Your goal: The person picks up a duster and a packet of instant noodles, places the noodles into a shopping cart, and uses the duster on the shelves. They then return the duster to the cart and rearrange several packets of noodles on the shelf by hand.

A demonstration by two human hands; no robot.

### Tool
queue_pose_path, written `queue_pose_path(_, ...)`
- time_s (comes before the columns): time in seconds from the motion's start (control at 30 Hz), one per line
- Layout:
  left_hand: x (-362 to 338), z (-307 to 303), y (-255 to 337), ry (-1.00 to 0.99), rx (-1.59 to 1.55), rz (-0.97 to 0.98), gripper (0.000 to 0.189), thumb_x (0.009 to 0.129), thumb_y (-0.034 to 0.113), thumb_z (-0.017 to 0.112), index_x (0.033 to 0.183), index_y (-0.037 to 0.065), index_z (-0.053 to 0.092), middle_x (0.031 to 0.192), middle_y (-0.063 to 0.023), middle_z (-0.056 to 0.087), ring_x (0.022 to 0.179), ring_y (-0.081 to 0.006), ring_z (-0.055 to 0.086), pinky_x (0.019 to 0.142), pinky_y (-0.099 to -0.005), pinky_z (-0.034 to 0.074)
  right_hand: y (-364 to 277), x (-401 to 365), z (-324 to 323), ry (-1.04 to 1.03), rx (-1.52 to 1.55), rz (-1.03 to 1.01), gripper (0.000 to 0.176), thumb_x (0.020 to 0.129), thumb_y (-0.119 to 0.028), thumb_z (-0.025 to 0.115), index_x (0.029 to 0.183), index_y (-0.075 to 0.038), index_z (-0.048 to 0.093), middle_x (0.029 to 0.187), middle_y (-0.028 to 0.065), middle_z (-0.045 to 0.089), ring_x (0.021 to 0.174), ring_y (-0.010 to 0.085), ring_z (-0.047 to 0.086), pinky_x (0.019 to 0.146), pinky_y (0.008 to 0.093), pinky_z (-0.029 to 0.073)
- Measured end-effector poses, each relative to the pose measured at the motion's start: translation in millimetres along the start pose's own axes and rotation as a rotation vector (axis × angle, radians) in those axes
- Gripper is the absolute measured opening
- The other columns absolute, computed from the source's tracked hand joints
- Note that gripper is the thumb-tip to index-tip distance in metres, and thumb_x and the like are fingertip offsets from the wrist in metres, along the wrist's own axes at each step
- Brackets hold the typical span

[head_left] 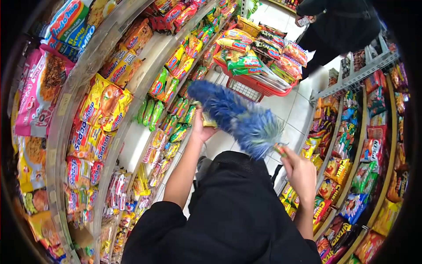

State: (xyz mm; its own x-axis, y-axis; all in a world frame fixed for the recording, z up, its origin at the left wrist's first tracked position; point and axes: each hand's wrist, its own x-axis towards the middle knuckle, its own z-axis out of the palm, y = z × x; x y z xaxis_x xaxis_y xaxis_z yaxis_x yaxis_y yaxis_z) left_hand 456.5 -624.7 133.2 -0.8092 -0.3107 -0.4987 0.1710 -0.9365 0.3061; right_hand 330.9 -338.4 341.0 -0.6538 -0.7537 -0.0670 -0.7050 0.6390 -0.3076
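Observation:
A fluffy blue feather duster stretches across the middle of the view, between my two hands. My right hand is closed round its handle end, at the paler tip. On the other side, my left hand is beside the duster's dark blue end, with a small yellowish packet at its fingers. Behind the duster stands a red shopping basket heaped with noodle packets.
Shelves of noodle packets curve along the left. Snack bags fill the shelves on the right. A person in black clothes stands at the upper right, near the basket. White floor tiles show between the shelves.

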Motion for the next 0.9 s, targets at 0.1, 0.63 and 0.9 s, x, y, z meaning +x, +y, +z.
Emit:
queue_pose_path(0.1,-15.7,28.1,-32.1,-0.065,0.000,0.015,0.054,0.080,0.040,0.053,0.123,0.010,0.045,0.120,-0.0163,0.052,0.108,-0.0390,0.050,0.095,-0.0634,0.033,51.0,1.2,3.8,-0.004,0.090,0.123,0.027,0.083,-0.023,0.059,0.107,-0.012,0.062,0.070,0.0171,0.062,0.064,0.0351,0.060,0.055,0.0415,0.045)
queue_pose_path(0.63,-4.0,6.5,-58.3,0.346,-0.009,0.480,0.040,0.088,0.032,0.046,0.122,0.011,0.045,0.117,-0.0079,0.055,0.108,-0.0260,0.052,0.091,-0.0471,0.041,182.5,-31.0,30.2,-0.160,0.271,0.078,0.025,0.082,-0.020,0.061,0.106,-0.012,0.063,0.069,0.0162,0.062,0.061,0.0314,0.061,0.054,0.0379,0.045)
queue_pose_path(0.9,6.3,-33.9,-83.1,0.474,0.164,0.439,0.035,0.095,0.031,0.042,0.128,0.023,0.033,0.125,-0.0054,0.046,0.110,-0.0267,0.049,0.088,-0.0527,0.039,186.7,-43.8,54.6,-0.126,0.436,0.075,0.026,0.082,-0.022,0.061,0.107,-0.013,0.063,0.073,0.0171,0.063,0.064,0.0315,0.062,0.056,0.0376,0.045)
